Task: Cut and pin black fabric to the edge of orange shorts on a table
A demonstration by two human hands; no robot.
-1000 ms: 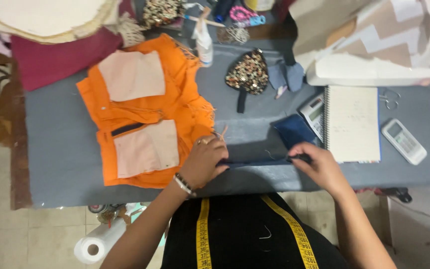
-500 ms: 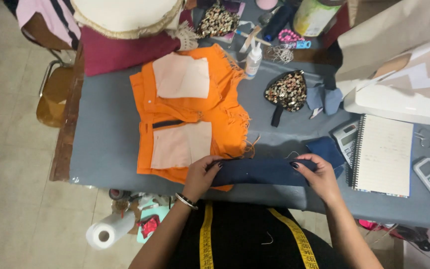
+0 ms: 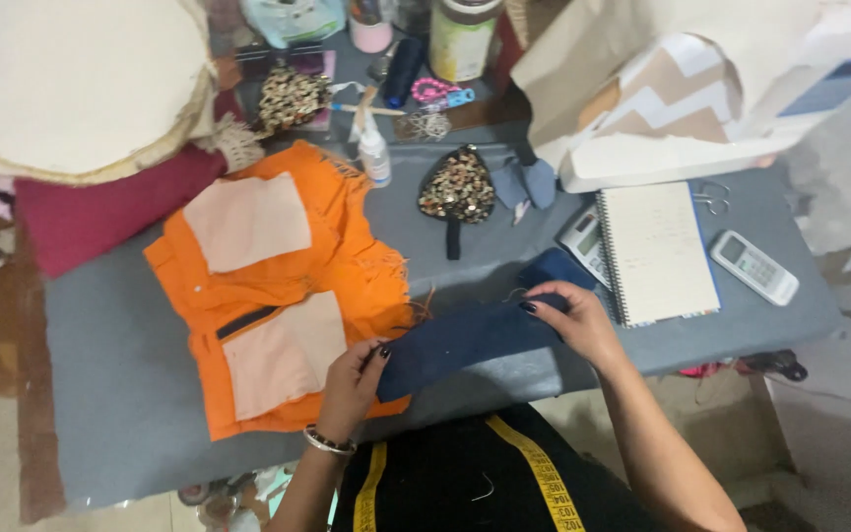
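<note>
Navy cloth strip lies left-to-right between my hands: left hand pinches one end, right hand the other.

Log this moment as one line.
left hand: grips dark navy fabric strip | right hand: grips other end | beside: orange garment | on grey table

left arm: bare, raised from the lower edge of the view and bent slightly inward; a bracelet is worn at the wrist.
left hand: curled, fingers closed in a pinch, dark-painted nails seen at the thumb tip.
right arm: bare, extended from the lower right corner up toward the middle.
right hand: held palm down, fingers bent and pressed together at the tips, dark nails shown.
spacing: the two hands are kept well apart, level with each other.
</note>
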